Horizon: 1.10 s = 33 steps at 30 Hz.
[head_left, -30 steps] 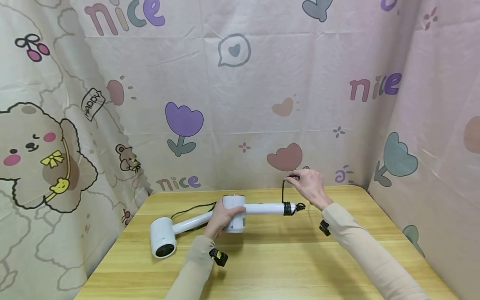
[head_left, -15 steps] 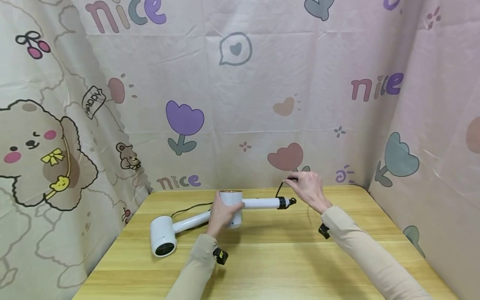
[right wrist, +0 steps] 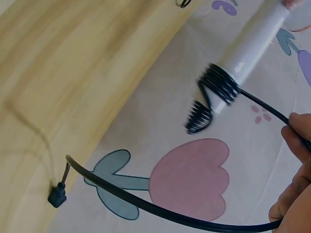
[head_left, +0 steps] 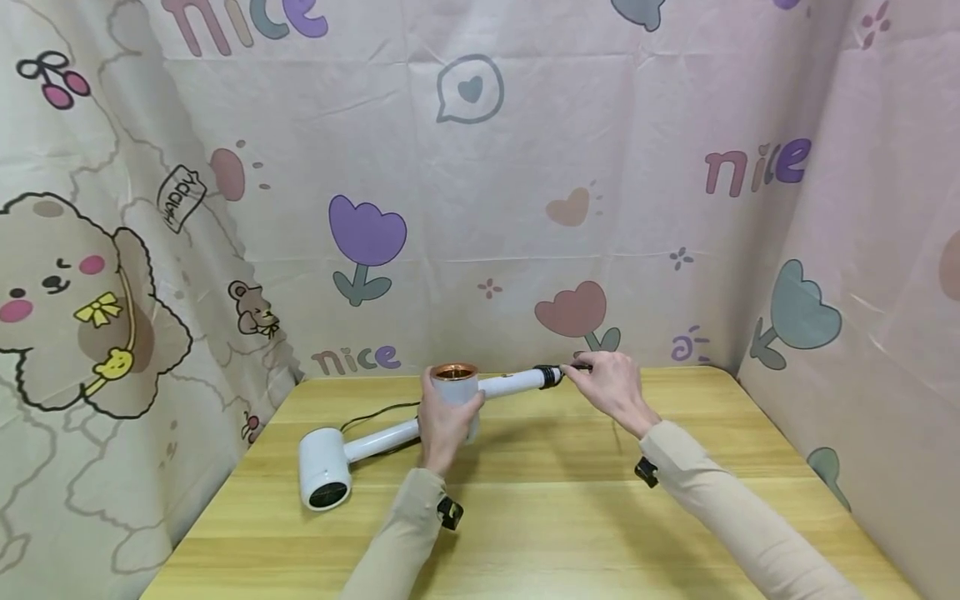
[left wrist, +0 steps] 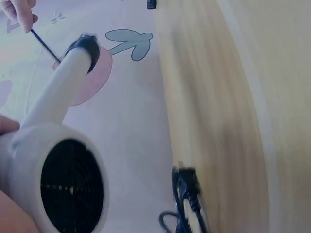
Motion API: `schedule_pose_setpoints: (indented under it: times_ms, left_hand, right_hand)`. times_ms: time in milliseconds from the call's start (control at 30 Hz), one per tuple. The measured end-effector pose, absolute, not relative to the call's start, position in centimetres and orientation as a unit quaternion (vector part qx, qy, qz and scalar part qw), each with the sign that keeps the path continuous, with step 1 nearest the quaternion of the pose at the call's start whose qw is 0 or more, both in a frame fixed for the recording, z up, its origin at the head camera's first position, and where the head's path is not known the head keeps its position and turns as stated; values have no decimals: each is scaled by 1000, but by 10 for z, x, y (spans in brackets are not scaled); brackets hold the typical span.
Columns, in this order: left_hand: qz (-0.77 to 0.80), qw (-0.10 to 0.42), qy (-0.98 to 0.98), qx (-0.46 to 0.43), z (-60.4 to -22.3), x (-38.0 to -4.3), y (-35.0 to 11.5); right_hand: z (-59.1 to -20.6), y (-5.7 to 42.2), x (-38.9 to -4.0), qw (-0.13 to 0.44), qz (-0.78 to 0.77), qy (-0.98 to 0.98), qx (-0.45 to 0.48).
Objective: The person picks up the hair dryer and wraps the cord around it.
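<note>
My left hand (head_left: pixel 444 429) grips a white hair dryer (head_left: pixel 513 384) around its head, raised with the handle slanting up to the right. A copper-coloured ring shows at the top of the head, and the dark grille faces the left wrist view. Black power cord (right wrist: pixel 221 83) is wound in several turns around the handle's end. From those turns a length runs to my right hand (head_left: pixel 613 387), which pinches it between thumb and fingers. The cord's loose end hangs beyond that hand, with the plug (right wrist: pixel 57 195) low in the right wrist view.
A second white hair dryer (head_left: pixel 325 458) lies on the wooden table (head_left: pixel 540 533) at the left, its handle toward my left hand. Its black cord (head_left: pixel 375 413) curves behind it, and a black plug (left wrist: pixel 188 182) shows in the left wrist view. A patterned curtain (head_left: pixel 480 183) surrounds the table.
The held hair dryer has tilted, its handle end rising and shifting left, so the copper ring now shows. My right hand has lowered slightly, still pinching the cord. The second hair dryer stays put.
</note>
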<state>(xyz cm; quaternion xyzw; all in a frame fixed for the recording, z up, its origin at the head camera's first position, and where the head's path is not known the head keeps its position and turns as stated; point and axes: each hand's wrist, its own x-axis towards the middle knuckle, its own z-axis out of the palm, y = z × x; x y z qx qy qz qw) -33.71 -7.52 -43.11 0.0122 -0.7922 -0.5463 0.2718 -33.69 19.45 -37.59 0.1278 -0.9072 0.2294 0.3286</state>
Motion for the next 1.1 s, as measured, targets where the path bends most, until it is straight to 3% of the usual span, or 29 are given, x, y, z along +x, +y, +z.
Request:
schedule_pose_setpoints:
  times_ms: [133, 300, 633, 1100]
  left_hand:
    - [-596, 277, -752, 46, -431, -336, -73]
    - [-658, 249, -705, 90, -430, -338, -72]
    - [-793, 161, -573, 130, -432, -339, -72]
    - [-853, 47, -496, 155, -434, -337, -73]
  right_hand:
    - [-379, 193, -333, 326, 246, -902, 140]
    - [-383, 193, -331, 296, 267, -900, 175]
    - [-389, 200, -330, 163, 357, -897, 203]
    - [-404, 231, -346, 30, 431, -866, 253]
